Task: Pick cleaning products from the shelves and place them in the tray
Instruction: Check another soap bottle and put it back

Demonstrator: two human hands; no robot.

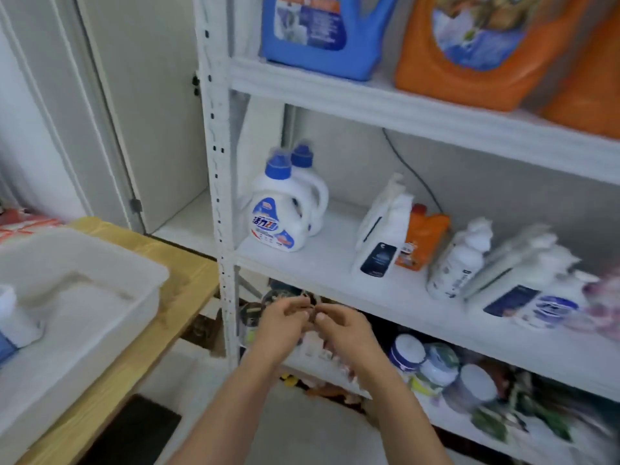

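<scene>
Two bare hands are meeting in front of the white metal shelf rack (221,196), level with the front edge of its middle board. Left hand (285,318) and right hand (345,327) are curling their fingers (298,305) loosely, tips almost touching each other. A small dark blur is sitting between the tips; cannot tell if either hand is pinching anything.

Just above and left of the fingers, a white plastic detergent bottle with a blue cap and blue label (278,213) is standing upright on the middle board, with a second matching white bottle (310,182) touching it from behind. Above and right of the fingers, a white bottle with a dark label (382,236) is leaning beside a small orange bottle (422,236). Further right, a white pump bottle (459,263) and blurred white labelled bottles (536,290) are tilting.

Well above the fingers, a big blue plastic jug (322,28) and a big orange plastic jug (486,55) are sitting on the top board. Below and right of the fingers, round lidded jars (407,350) are crowding the lower board.

Well left of the fingers, a white rectangular plastic tray (147,297) is resting on a light wooden table (174,263). A white container with a blue part (13,320) is lying inside the tray at the frame's edge.
</scene>
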